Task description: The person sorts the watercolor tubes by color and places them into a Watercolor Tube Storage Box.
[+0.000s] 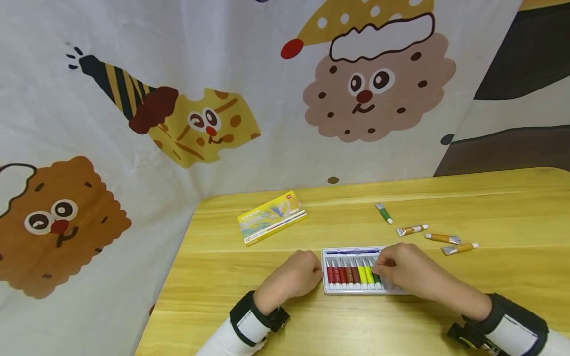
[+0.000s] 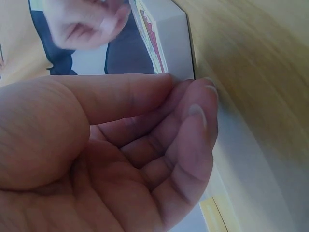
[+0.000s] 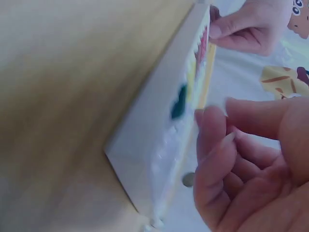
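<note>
A white tray (image 1: 352, 291) holding a row of paint tubes (image 1: 352, 274), red through brown, yellow and green, lies on the wooden table (image 1: 276, 277). My left hand (image 1: 317, 273) rests at the tray's left end. In the left wrist view its curled fingertips (image 2: 205, 92) touch the tray's wall (image 2: 171, 53), and the palm is empty. My right hand (image 1: 378, 269) hovers over the tray's right half by the green tube. From the right wrist its thumb and fingers (image 3: 210, 125) are bent close together with nothing between them, beside the tray (image 3: 149, 145).
Several loose paint tubes lie behind the tray on the right: a green one (image 1: 383, 213) and three brown-orange ones (image 1: 411, 230) (image 1: 442, 238) (image 1: 459, 248). A yellow paint box (image 1: 271, 217) sits at the back left. A printed cloth (image 1: 178, 99) hangs behind and left.
</note>
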A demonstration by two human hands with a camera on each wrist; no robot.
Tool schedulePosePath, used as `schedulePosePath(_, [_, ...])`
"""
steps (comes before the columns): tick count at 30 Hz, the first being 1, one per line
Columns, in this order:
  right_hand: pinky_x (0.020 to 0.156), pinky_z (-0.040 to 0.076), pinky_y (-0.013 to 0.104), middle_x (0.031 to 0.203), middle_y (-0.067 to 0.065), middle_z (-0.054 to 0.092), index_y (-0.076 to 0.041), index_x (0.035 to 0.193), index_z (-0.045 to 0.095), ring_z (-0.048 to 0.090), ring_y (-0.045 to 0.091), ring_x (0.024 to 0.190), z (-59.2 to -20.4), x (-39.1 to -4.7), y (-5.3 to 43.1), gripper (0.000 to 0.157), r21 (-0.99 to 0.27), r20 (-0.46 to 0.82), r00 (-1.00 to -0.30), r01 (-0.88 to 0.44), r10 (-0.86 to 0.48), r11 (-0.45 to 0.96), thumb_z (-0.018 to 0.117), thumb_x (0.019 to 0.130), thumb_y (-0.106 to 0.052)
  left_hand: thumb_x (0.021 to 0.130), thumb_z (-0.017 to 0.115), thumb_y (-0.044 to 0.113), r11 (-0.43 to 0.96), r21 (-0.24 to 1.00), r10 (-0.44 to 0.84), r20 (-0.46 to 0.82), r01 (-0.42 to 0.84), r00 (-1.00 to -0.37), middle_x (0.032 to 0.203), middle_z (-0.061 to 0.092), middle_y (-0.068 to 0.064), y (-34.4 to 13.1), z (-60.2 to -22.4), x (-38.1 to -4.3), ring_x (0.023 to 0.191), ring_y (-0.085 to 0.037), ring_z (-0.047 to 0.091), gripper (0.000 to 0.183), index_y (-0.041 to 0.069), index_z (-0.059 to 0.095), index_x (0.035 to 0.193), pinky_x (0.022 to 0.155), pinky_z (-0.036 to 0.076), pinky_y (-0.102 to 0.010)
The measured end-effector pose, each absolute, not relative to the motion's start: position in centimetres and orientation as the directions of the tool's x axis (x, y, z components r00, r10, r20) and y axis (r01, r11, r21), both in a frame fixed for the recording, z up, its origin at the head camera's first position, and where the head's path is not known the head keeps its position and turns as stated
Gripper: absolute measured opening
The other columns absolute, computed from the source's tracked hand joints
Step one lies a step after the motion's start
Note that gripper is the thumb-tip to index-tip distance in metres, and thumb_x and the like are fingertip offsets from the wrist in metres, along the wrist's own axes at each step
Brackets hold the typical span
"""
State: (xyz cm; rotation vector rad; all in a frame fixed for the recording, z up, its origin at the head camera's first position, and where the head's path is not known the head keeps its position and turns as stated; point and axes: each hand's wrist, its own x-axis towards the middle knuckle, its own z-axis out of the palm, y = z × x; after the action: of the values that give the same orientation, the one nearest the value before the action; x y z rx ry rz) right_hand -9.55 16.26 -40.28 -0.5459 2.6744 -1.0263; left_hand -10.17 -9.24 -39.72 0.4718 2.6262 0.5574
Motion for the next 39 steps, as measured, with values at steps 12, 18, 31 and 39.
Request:
schedulePosePath(12, [0.093,0.027,0.071,0.134,0.032,0.043,0.006,0.131,0.049,0.033,0.048,0.122,-39.5,-15.2,18.0,0.074,-0.249,0.291,-0.871,-0.467,-0.395,0.848,0.071,0.079,-0.043,0.091,0.058,0.016,0.867,0.432,0.401,-0.311,0.247,-0.862,0.053,0.044,0.003,-9.2,-39.8,-10.2,0.047,-0.011,0.044,0.033,0.014,0.059,0.058,0.04,0.034,-0.023])
schedulePosePath(18, [0.087,0.03,0.074,0.129,0.038,0.042,0.011,0.129,0.047,0.035,0.055,0.114,-40.5,-18.4,19.2,0.085,-0.202,0.142,-0.937,-0.343,-0.319,0.917,0.062,0.081,-0.058,0.091,0.058,0.015,0.863,0.439,0.406,-0.305,0.251,-0.861,0.053,0.043,0.003,-9.2,-39.7,-10.1,0.047,-0.011,0.044,0.034,0.014,0.057,0.057,0.04,0.034,-0.023])
schedulePosePath(31, [0.041,0.033,0.03,0.063,0.007,0.055,-0.001,0.078,0.064,0.047,0.018,0.045,-41.8,-21.0,19.0,0.033,-0.353,-0.045,-0.976,-0.185,-0.214,0.917,0.067,0.085,-0.033,0.091,0.058,0.015,0.861,0.444,0.406,-0.308,0.247,-0.861,0.052,0.042,0.003,-9.2,-39.6,-10.1,0.046,-0.01,0.043,0.033,0.013,0.059,0.058,0.039,0.034,-0.023])
schedulePosePath(39, [0.036,0.033,0.025,0.06,0.007,0.053,0.0,0.078,0.063,0.046,0.015,0.04,-41.4,-20.7,18.6,0.02,-0.436,-0.098,-0.973,-0.148,-0.21,0.888,0.059,0.089,-0.015,0.091,0.058,0.016,0.86,0.446,0.408,-0.312,0.247,-0.858,0.052,0.041,0.003,-9.2,-39.5,-10.0,0.046,-0.01,0.043,0.036,0.014,0.056,0.056,0.039,0.033,-0.023])
